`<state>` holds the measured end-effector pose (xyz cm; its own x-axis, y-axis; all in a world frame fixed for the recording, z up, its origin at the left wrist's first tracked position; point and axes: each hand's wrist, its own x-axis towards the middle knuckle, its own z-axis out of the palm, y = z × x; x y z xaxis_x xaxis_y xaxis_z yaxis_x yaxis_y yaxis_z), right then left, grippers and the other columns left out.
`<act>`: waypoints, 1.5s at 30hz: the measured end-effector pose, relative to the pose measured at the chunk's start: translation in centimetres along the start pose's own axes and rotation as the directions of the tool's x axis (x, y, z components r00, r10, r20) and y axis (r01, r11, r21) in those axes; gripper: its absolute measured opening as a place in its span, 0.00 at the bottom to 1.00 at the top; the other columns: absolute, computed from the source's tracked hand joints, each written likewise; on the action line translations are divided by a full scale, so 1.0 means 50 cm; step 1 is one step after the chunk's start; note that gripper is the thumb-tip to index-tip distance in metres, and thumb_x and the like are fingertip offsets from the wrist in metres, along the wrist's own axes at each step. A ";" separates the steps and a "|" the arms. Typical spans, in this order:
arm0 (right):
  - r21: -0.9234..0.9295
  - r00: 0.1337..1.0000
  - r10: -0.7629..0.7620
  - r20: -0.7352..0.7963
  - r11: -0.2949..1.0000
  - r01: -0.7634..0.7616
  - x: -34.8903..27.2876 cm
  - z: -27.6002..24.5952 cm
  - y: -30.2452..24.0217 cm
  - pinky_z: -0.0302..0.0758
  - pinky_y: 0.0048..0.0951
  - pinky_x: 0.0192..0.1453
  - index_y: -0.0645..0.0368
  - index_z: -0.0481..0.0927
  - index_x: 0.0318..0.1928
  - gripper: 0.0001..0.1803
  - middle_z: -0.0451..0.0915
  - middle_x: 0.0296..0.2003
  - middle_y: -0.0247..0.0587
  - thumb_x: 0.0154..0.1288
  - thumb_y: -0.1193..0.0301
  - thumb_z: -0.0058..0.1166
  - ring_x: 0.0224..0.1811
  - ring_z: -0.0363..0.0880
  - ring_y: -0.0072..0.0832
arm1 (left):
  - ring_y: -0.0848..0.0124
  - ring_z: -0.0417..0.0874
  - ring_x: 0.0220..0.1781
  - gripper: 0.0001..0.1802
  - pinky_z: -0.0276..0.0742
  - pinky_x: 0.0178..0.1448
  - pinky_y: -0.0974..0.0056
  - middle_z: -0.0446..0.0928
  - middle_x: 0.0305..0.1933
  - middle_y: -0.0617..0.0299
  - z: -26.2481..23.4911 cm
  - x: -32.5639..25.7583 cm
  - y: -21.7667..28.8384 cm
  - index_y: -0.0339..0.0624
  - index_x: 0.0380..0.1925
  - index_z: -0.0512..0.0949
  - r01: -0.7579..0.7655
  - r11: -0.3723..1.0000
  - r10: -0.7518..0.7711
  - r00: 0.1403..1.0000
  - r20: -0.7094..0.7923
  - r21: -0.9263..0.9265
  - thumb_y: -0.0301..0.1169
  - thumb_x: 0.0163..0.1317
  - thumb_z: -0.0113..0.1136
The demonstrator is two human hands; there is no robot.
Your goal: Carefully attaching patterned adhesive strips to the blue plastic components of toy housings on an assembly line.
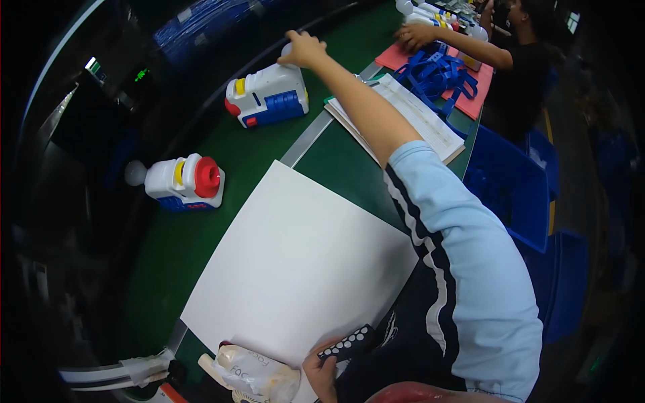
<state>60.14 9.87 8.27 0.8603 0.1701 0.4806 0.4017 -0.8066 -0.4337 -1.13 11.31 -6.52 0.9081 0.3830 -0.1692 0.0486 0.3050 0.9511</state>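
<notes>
Right hand point(304, 48) on toy point(269, 95) top, left hand point(321, 376) gripping dotted strip point(347, 346)

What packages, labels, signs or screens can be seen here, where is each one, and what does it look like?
Crumpled bag: cream plastic with dark print, bottom edge, beside the left hand.
Printed sheets: white lined stack, under the outstretched right arm.
Lit display: small green glow on a dark machine, upper left.
White board: large, blank, centre.

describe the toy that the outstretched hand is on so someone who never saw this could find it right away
Start at the big white sheet on the green table, then go to the far end of the conveyor belt. The toy lies there under the right hand. It is white with blue sides and yellow trim; the other toy, nearer, has a big red round cap.
</notes>
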 end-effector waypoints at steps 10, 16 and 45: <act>0.675 0.949 -0.295 0.113 0.724 0.145 -0.111 -0.003 0.054 0.69 0.42 0.58 0.49 0.60 0.59 0.47 0.71 0.49 0.51 0.34 0.60 0.69 0.53 0.71 0.45 | 0.59 0.79 0.42 0.26 0.75 0.49 0.60 0.77 0.41 0.42 -0.030 0.002 -0.005 0.21 0.37 0.76 0.014 0.999 -0.014 1.000 -0.006 -0.045 0.39 0.52 0.63; 0.628 0.956 -0.263 -0.130 0.724 0.285 -0.103 -0.030 -0.089 0.77 0.40 0.44 0.61 0.62 0.53 0.43 0.76 0.41 0.60 0.37 0.58 0.69 0.40 0.80 0.48 | 0.58 0.78 0.46 0.21 0.72 0.52 0.59 0.76 0.42 0.42 -0.005 -0.005 0.039 0.23 0.36 0.76 0.109 0.993 -0.104 0.991 0.082 -0.055 0.35 0.52 0.62; 0.678 -0.054 -0.726 0.685 0.664 -0.315 -0.734 -0.040 -0.367 0.69 0.36 0.55 0.61 0.73 0.53 0.28 0.68 0.57 0.57 0.60 0.54 0.50 0.59 0.67 0.47 | 0.59 0.76 0.53 0.08 0.37 0.68 0.39 0.79 0.41 0.61 0.079 -0.174 0.165 0.41 0.30 0.78 -0.648 0.092 0.686 0.592 0.424 0.756 0.26 0.45 0.61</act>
<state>20.55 17.30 0.10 -0.1227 0.9646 -0.2332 0.2084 -0.2047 -0.9564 -7.01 7.05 3.80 0.7470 0.0661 0.6616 -0.2700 -0.8792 0.3927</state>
